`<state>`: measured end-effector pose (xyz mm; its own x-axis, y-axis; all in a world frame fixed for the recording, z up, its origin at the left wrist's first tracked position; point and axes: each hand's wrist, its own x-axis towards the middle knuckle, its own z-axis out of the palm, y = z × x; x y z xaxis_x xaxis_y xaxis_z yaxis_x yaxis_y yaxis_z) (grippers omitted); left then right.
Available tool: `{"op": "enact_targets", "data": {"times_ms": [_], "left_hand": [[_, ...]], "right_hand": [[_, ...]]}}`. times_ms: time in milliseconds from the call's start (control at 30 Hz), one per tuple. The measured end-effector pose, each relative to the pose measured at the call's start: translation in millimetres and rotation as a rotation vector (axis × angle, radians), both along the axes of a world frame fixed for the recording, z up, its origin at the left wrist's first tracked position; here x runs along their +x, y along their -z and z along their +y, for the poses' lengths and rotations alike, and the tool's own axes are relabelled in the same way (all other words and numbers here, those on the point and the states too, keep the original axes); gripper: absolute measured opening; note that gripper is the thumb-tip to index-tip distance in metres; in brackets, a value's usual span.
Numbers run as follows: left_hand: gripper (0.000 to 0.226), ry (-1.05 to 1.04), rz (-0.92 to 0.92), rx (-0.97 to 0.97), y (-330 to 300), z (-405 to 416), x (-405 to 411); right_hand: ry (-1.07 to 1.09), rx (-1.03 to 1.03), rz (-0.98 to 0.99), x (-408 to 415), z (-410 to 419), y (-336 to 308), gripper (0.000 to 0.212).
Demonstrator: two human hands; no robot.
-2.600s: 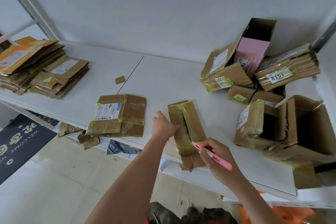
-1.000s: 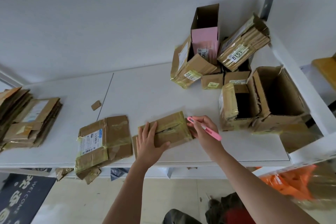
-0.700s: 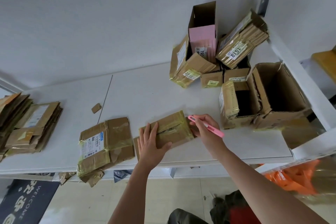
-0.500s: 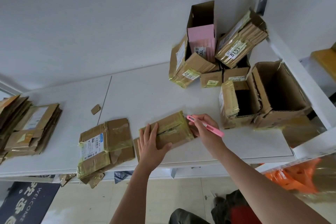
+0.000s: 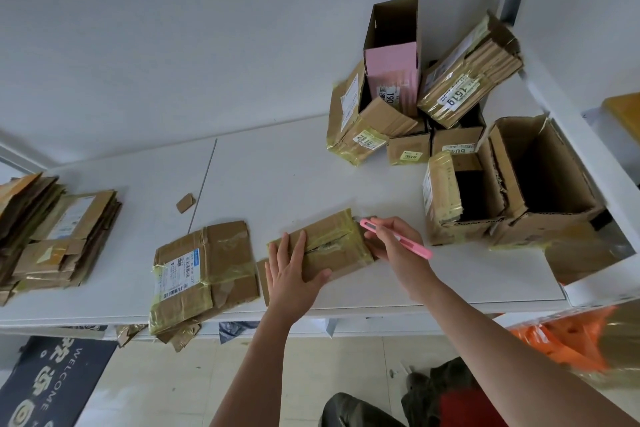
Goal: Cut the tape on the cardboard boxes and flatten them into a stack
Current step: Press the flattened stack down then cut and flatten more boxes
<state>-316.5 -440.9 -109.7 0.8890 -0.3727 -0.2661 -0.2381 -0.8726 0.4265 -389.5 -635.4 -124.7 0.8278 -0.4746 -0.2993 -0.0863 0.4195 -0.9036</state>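
Head view: both my forearms reach up from the bottom edge to the white table (image 5: pixel 277 177).
Left hand (image 5: pixel 292 270): palm down, fingers straight and spread, pressing flat on the small taped box (image 5: pixel 332 246).
Right hand (image 5: pixel 394 246): fingers curled round the pink cutter (image 5: pixel 398 239), its tip at the box's right end.
Box: near the table's front edge, lying flat, tape slit along its top seam.
Flattened stack (image 5: pixel 204 274): just left of the box, overhanging the edge.
Unopened pile (image 5: pixel 433 107): back right, well apart.
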Motion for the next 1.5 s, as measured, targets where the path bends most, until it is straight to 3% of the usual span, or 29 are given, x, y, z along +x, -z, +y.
{"op": "enact_targets", "data": {"times_ms": [600,1167,1500], "left_hand": [[0.086,-0.002,0.015,0.055,0,-3,0],[0.088,-0.011,0.018,0.1,-10,-3,-3],[0.104,-0.294,0.06,0.239,-39,-41,-2]], "right_hand": [[-0.142,0.006,-0.016,-23,-13,4,0.013],[-0.274,-0.157,-0.069,-60,-21,-8,0.01],[-0.081,-0.207,-0.081,-62,-13,-16,0.009]]}}
